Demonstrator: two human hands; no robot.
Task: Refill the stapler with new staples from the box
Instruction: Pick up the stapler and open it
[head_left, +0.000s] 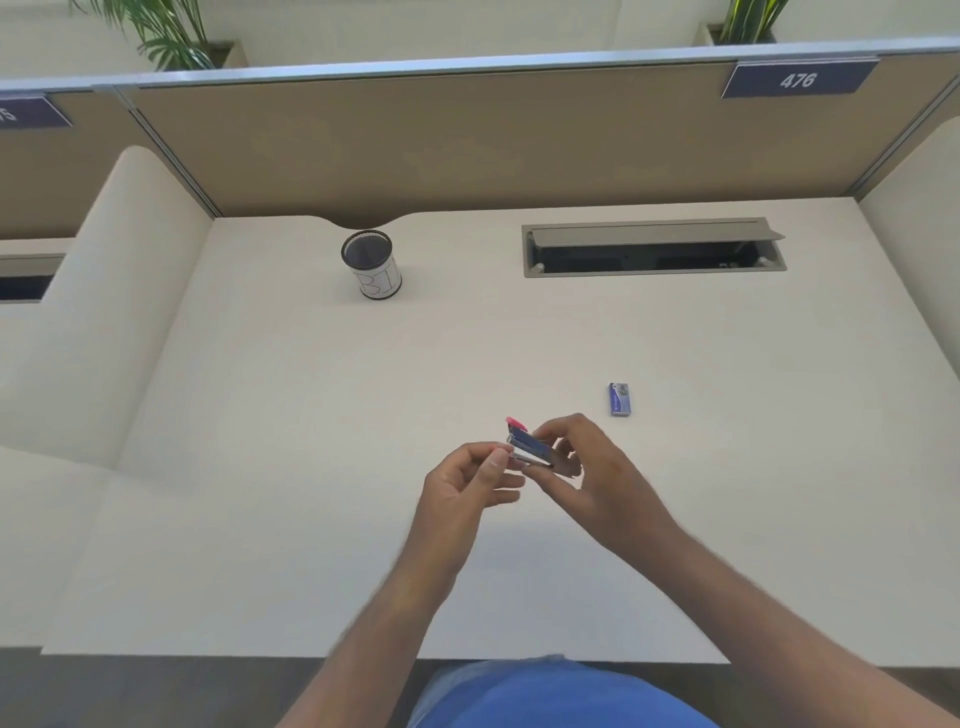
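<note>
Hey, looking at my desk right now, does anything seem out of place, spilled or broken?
Nothing stands out. Both hands, left and right, hold the small stapler above the desk. The staple box lies flat and closed to the right. The mesh cup stands upright. The cable hatch has its lid raised, which looks normal.

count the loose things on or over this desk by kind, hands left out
Staplers: 1, the small blue and silver stapler with a pink end, held over the desk by the left hand and right hand.
Staple boxes: 1, the small blue cardboard box, lying flat on the desk.
Pen cups: 1, the black wire-mesh cup with a white label, standing upright.
Total: 3
</note>
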